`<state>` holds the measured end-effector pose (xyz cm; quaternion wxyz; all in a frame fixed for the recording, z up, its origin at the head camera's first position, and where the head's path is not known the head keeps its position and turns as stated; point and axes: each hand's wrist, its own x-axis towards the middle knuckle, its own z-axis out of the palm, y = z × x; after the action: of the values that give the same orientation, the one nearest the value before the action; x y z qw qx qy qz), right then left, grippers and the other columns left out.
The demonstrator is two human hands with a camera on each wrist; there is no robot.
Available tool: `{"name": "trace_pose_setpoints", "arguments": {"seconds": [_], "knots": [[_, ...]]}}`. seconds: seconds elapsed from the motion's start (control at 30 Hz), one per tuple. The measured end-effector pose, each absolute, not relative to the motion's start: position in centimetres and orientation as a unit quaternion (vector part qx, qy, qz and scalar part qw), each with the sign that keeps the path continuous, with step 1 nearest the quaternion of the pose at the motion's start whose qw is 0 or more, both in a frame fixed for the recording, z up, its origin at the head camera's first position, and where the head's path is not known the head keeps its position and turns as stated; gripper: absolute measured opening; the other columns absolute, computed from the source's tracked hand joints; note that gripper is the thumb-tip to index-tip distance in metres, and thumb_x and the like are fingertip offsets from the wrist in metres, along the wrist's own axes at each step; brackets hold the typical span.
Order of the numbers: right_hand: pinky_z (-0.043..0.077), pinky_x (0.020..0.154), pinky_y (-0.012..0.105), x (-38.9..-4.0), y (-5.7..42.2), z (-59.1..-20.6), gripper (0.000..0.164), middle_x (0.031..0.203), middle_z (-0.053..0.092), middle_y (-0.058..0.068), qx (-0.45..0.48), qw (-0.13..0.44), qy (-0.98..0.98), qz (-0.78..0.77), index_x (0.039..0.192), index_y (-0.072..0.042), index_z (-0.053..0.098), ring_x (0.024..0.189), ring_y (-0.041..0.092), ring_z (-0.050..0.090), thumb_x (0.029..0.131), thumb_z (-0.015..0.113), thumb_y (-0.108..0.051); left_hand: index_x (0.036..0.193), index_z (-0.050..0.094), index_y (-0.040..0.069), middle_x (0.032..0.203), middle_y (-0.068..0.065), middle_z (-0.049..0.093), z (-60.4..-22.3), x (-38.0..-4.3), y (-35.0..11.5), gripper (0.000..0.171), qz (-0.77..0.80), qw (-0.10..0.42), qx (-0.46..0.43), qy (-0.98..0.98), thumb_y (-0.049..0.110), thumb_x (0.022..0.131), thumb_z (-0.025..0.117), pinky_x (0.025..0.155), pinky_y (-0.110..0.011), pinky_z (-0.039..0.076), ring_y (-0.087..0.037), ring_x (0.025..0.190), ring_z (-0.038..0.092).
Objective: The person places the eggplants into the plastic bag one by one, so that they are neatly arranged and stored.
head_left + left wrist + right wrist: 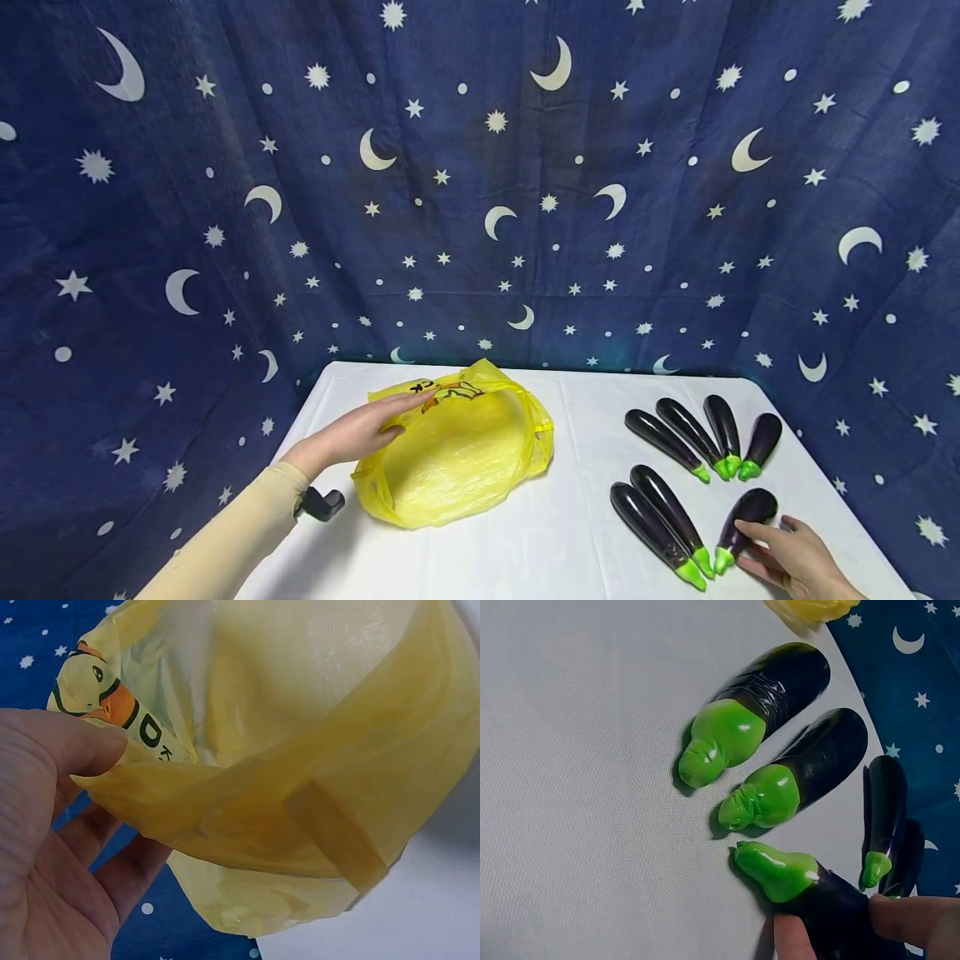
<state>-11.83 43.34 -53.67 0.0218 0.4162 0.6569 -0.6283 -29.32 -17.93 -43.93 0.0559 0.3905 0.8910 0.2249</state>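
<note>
A yellow plastic bag [457, 467] with a duck print lies with its mouth spread wide on the white table. My left hand [360, 429] holds its rim at the left; in the left wrist view the thumb [97, 750] lies over the edge and the other fingers are partly hidden behind the film. At the front right, my right hand [798, 554] grips a dark purple eggplant [752, 510] with a green cap, thumb on one side and fingers on the other. Two more eggplants [651, 523] [670, 507] lie just left of it.
Several eggplants [718, 429] lie in a fanned row behind, toward the table's right edge. The white tablecloth [577, 500] stretches between bag and eggplants. A dark blue curtain [480, 167] with moons and stars surrounds the table's back and sides.
</note>
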Motion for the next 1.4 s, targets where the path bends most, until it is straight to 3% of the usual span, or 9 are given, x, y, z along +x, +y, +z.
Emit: {"name": "trace_pose_setpoints", "arguments": {"seconds": [0.37, 0.77, 0.9, 1.03, 1.23, 1.3, 1.4], "knots": [[0.061, 0.072, 0.043, -11.9, 42.6, -53.6, 0.112, 0.082, 0.059, 0.023, 0.404, 0.002, 0.674, -0.618, 0.15, 0.015, -0.019, 0.064, 0.021, 0.066, 0.086, 0.072, 0.001, 0.162, 0.033, 0.03, 0.158, -0.003, 0.044, -43.8, -29.4, -18.0, 0.075, 0.249, 0.09, 0.363, 0.893, 0.0, 0.099, 0.06, 0.114, -0.048, 0.036, -0.026, 0.145, 0.04], [0.061, 0.066, 0.044, -12.6, 42.6, -54.2, 0.1, 0.089, 0.057, 0.033, 0.406, -0.001, 0.717, -0.566, 0.153, 0.018, -0.006, 0.065, 0.022, 0.065, 0.087, 0.065, -0.004, 0.162, 0.033, 0.032, 0.158, -0.002, 0.043, -43.6, -29.1, -18.0, 0.076, 0.25, 0.091, 0.366, 0.892, -0.001, 0.099, 0.06, 0.114, -0.049, 0.036, -0.027, 0.145, 0.04], [0.06, 0.066, 0.045, -12.7, 43.2, -54.4, 0.099, 0.109, 0.049, 0.042, 0.396, 0.02, 0.749, -0.53, 0.153, 0.017, -0.006, 0.075, 0.034, 0.066, 0.087, 0.063, -0.007, 0.161, 0.034, 0.033, 0.158, -0.001, 0.044, -43.7, -29.0, -18.0, 0.076, 0.25, 0.098, 0.36, 0.893, -0.001, 0.099, 0.06, 0.114, -0.049, 0.036, -0.026, 0.145, 0.04], [0.06, 0.069, 0.046, -12.9, 44.0, -54.3, 0.099, 0.129, 0.033, 0.049, 0.38, 0.056, 0.779, -0.496, 0.152, 0.017, -0.008, 0.09, 0.044, 0.064, 0.088, 0.062, -0.01, 0.161, 0.034, 0.033, 0.157, 0.0, 0.045, -43.7, -29.1, -17.9, 0.075, 0.247, 0.101, 0.361, 0.894, -0.001, 0.099, 0.06, 0.114, -0.048, 0.036, -0.026, 0.144, 0.041], [0.06, 0.07, 0.041, -12.8, 44.3, -53.4, 0.106, 0.113, 0.046, 0.043, 0.359, 0.092, 0.789, -0.489, 0.151, 0.018, -0.009, 0.079, 0.032, 0.065, 0.088, 0.069, -0.013, 0.161, 0.035, 0.031, 0.157, -0.002, 0.045, -43.5, -29.2, -18.1, 0.075, 0.249, 0.093, 0.367, 0.892, -0.003, 0.099, 0.059, 0.113, -0.048, 0.038, -0.026, 0.143, 0.042], [0.06, 0.071, 0.041, -12.7, 44.4, -53.1, 0.108, 0.119, 0.042, 0.045, 0.338, 0.106, 0.793, -0.496, 0.15, 0.019, -0.011, 0.081, 0.031, 0.065, 0.088, 0.071, -0.015, 0.161, 0.035, 0.03, 0.157, -0.002, 0.045, -43.5, -29.3, -18.2, 0.075, 0.25, 0.091, 0.368, 0.891, -0.003, 0.098, 0.058, 0.113, -0.048, 0.038, -0.027, 0.143, 0.042], [0.06, 0.073, 0.042, -12.5, 44.4, -52.9, 0.111, 0.133, 0.026, 0.049, 0.309, 0.12, 0.796, -0.507, 0.15, 0.019, -0.011, 0.088, 0.036, 0.065, 0.088, 0.073, -0.017, 0.161, 0.035, 0.028, 0.156, -0.003, 0.046, -43.6, -29.5, -18.3, 0.074, 0.249, 0.086, 0.373, 0.89, -0.004, 0.099, 0.057, 0.113, -0.047, 0.037, -0.026, 0.143, 0.043]]}}
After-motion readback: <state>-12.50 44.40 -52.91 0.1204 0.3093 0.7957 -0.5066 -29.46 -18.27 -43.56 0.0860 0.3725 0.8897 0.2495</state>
